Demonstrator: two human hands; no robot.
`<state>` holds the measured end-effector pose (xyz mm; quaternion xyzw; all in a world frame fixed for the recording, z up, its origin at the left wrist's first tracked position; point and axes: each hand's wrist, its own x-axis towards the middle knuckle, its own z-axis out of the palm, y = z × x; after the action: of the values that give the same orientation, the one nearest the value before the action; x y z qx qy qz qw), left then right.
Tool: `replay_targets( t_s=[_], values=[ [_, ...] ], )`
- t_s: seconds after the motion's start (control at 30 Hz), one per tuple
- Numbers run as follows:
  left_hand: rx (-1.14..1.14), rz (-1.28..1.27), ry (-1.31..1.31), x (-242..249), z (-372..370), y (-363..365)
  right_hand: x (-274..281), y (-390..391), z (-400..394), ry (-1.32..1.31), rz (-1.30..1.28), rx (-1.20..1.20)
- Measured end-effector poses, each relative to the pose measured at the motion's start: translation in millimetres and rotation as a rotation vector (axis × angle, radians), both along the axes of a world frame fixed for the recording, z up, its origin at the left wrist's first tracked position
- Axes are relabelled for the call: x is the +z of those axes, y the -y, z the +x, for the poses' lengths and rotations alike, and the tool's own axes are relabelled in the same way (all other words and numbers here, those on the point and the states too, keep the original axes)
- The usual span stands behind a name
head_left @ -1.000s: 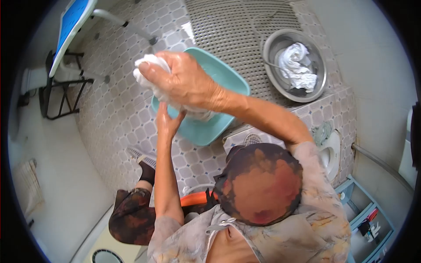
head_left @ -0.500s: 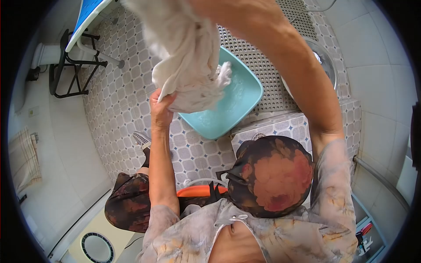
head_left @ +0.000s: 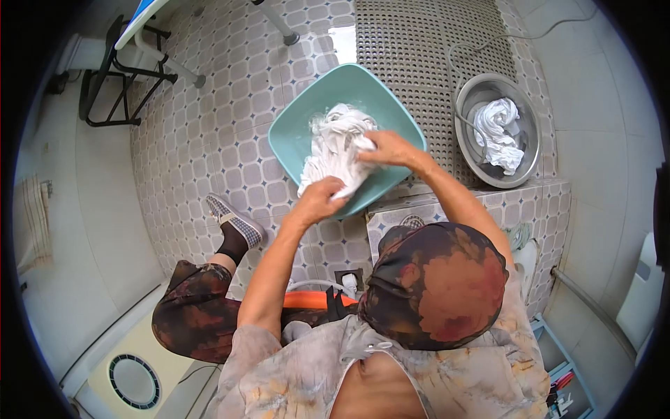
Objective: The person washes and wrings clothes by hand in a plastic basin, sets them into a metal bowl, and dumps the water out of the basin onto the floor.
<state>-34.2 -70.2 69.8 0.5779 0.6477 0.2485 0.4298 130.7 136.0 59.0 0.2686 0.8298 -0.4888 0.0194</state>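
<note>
A teal basin [head_left: 391, 98] stands on the tiled floor in front of me, with a bunched wet white cloth [head_left: 338, 143] in it. My left hand [head_left: 319, 201] grips the cloth's near end at the basin's front rim. Farther right, my right hand [head_left: 391, 149] is closed on the cloth's right side, over the basin. The cloth lies in loose folds, and its full shape cannot be made out. Water around it is partly hidden by the folds.
At the right, a metal bowl [head_left: 464, 133] holds another white cloth [head_left: 499, 129] and has a thin hose [head_left: 453, 63] across its rim. A perforated grey mat [head_left: 412, 42] lies behind the basin. A black folding frame [head_left: 112, 77] stands at the far left.
The cloth, raised high and stretched between my hands before, is now down in the basin. My right hand has dropped from the top of the view; my left has moved right and lower.
</note>
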Motion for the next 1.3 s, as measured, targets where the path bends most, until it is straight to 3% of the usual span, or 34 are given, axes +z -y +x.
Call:
replay_targets(
  t_s=[0.07, 0.1, 0.2, 0.23, 0.33, 0.37, 0.47, 0.5, 0.6, 0.73, 0.83, 0.87, 0.93, 1.07, 1.13, 1.23, 1.27, 1.3],
  values=[
    [-0.147, 0.007, -0.128, 0, 13, 0, -18, 21, 1, 0.241, 0.143, 0.175],
    [-0.120, 0.054, -0.085, 1, 16, 0, -24, 29, 3, 0.361, 0.216, 0.259],
    [-0.004, 0.000, 0.033, 26, 15, -6, -9, 45, 4, 0.403, 0.328, 0.367],
    [0.070, 0.042, 0.105, 36, 11, -9, -3, 42, 2, 0.436, 0.250, 0.358],
    [0.229, 0.155, 0.292, 81, -5, -14, 33, 28, 3, 0.302, 0.174, 0.149],
    [0.260, 0.195, 0.328, 103, -10, -17, 22, 19, 5, 0.229, 0.067, 0.102],
    [0.278, 0.385, 0.356, 153, -16, -28, 54, 18, 12, 0.041, 0.074, 0.154],
    [0.265, 0.458, 0.352, 166, -17, -31, 53, 24, 8, 0.157, 0.175, 0.208],
    [0.183, 0.590, 0.293, 198, -23, -30, 76, 51, -4, 0.034, 0.245, 0.184],
    [0.306, 0.798, 0.459, 223, -24, -25, 70, 56, -11, -0.542, 0.095, 0.108],
    [0.570, 0.793, 0.503, 229, -33, -24, 111, 39, -7, -0.220, -0.252, 0.057],
    [0.586, 0.804, 0.621, 225, -39, -30, 111, 33, -5, -0.227, -0.323, 0.067],
    [0.907, 0.647, 0.646, 213, -40, -42, 107, 13, -4, -0.243, -0.464, 0.093],
    [0.939, 0.275, 0.680, 127, -73, -57, 66, -20, 3, -0.054, -0.591, -0.039],
    [0.931, 0.147, 0.615, 72, -80, -63, 38, -24, 3, -0.013, -0.297, -0.156],
    [0.702, -0.125, 0.020, 6, -92, -68, -24, -22, -5, -0.013, 0.185, -0.237],
    [0.612, 0.000, -0.070, -13, -90, -68, -41, -21, -7, -0.024, 0.359, -0.250],
    [0.518, 0.124, -0.158, -32, -83, -69, -50, -15, -11, 0.094, 0.327, -0.204]
  ],
)
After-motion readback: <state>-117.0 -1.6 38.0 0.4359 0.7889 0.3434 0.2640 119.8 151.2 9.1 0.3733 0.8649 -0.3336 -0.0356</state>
